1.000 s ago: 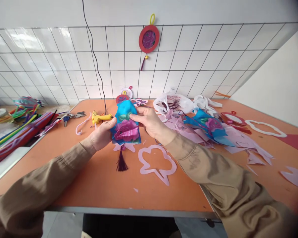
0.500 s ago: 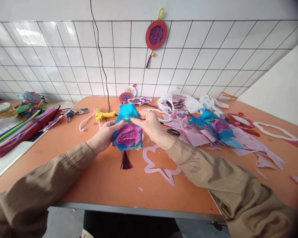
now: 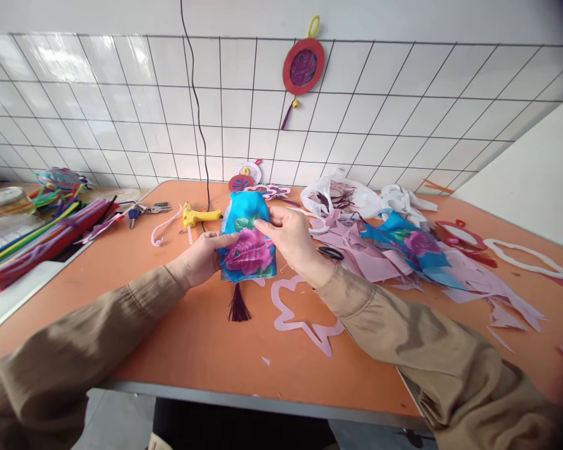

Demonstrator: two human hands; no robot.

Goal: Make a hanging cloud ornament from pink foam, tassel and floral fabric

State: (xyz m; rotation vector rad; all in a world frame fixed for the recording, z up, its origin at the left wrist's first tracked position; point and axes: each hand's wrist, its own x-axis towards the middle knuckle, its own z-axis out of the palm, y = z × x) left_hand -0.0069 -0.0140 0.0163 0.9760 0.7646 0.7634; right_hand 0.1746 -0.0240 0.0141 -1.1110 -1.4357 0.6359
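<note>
A piece of blue fabric with a pink flower print (image 3: 249,250) is held up over the table between both hands. My left hand (image 3: 201,257) pinches its left edge, thumb on the front. My right hand (image 3: 291,240) grips the upper right edge, with thumb and fingertips on the printed side. A dark purple tassel (image 3: 239,305) hangs below the fabric; where it is attached is hidden. On the table just to the right lies a pink paper outline shape (image 3: 286,325), partly under my right forearm. A yellow glue gun (image 3: 199,216) lies behind my left hand.
The orange table (image 3: 178,350) carries pink paper scraps (image 3: 370,256), black-handled scissors (image 3: 331,252), more blue floral fabric (image 3: 403,240) and a white plastic bag (image 3: 319,192). Keys (image 3: 134,214) and coloured pipe cleaners (image 3: 51,240) are at left. A red round ornament (image 3: 288,65) hangs on the tiled wall.
The blue fabric has shifted slightly right and up in my hands, and its surface lies flatter to view. Both hands keep their hold. The whole view has turned a little.
</note>
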